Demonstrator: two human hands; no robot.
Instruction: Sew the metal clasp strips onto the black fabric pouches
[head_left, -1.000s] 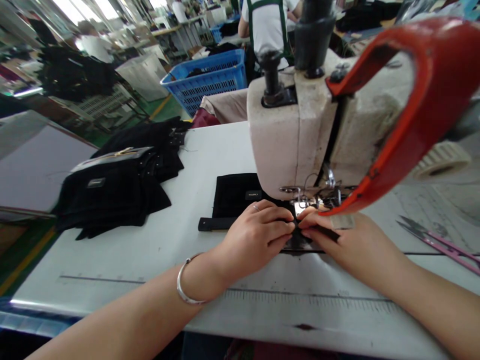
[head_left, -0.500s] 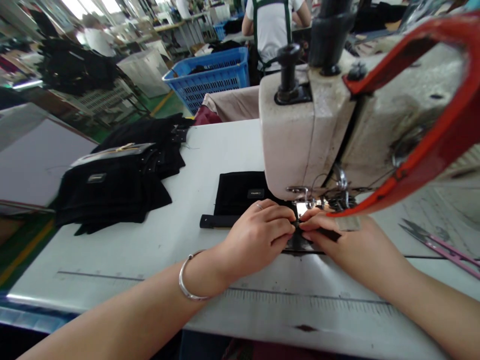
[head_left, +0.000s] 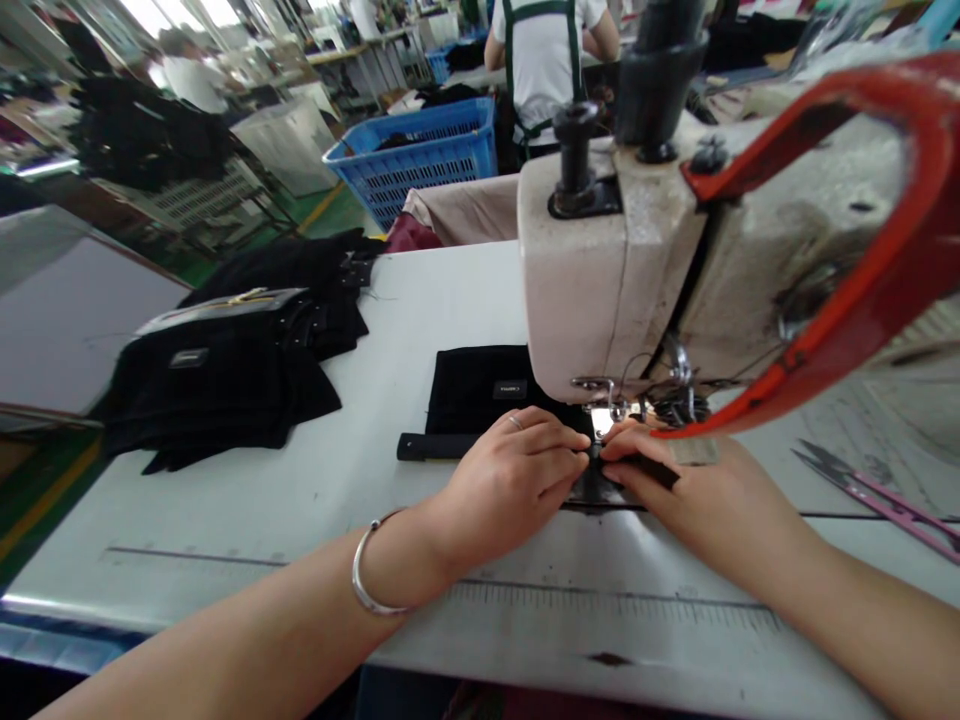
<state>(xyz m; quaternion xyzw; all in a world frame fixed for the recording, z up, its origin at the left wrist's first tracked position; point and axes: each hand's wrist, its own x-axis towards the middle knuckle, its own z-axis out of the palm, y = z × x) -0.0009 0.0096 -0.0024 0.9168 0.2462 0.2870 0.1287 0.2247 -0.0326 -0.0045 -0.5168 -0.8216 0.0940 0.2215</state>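
A black fabric panel (head_left: 472, 385) with a small label lies flat on the sewing table, its right side running under the sewing machine head (head_left: 577, 270). Along its near edge is a black strip (head_left: 431, 447), which my left hand (head_left: 517, 470) partly covers. The left fingers are pinched together on the black fabric just left of the needle area. Opposite them, my right hand (head_left: 667, 465) pinches the same fabric edge, close under the presser foot. Both sets of fingertips nearly meet. Fingers and machine parts hide the exact stitching spot.
A stack of black fabric pieces (head_left: 217, 370) sits on the table's left. Pink-handled scissors (head_left: 877, 495) lie at the right. The red guard (head_left: 825, 330) arches over my right hand. Beyond the table are a blue basket (head_left: 420, 160) and a seated person (head_left: 544, 65).
Both hands keep their pinch beside the needle with hardly any movement. The whole view has shifted very slightly.
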